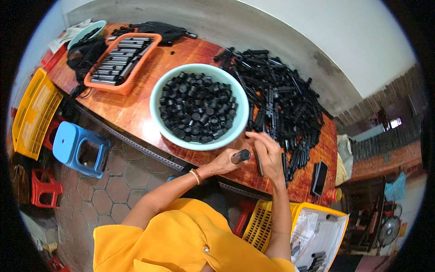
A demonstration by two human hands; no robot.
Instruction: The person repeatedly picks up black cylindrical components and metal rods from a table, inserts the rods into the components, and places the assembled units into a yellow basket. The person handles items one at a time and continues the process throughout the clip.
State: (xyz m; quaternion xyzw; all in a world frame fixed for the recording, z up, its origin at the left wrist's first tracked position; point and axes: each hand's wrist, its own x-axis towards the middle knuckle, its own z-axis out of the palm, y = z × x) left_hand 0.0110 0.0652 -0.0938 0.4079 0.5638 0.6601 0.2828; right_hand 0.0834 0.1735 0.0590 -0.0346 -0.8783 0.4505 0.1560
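Observation:
My left hand [222, 162] is closed around a short black tube [240, 157], whose round end points up and to the right. Just right of it, my right hand [270, 156] has bent fingers, with the tips brought together near the bowl's rim. What those fingertips pinch, if anything, is too small to make out. A slim dark tube [259, 164] shows beside the right palm; I cannot tell whether the hand holds it. In front of both hands stands a pale green bowl [155, 106], filled with small black caps [197, 106]. A big heap of black tubes [281, 104] lies to its right.
An orange basket [131, 86] of silvery and black tubes stands at the table's far left. A phone [319, 178] lies near the right edge. A yellow crate [258, 224] sits below the table edge, beside a blue stool [79, 147] and a red stool [45, 188] further left.

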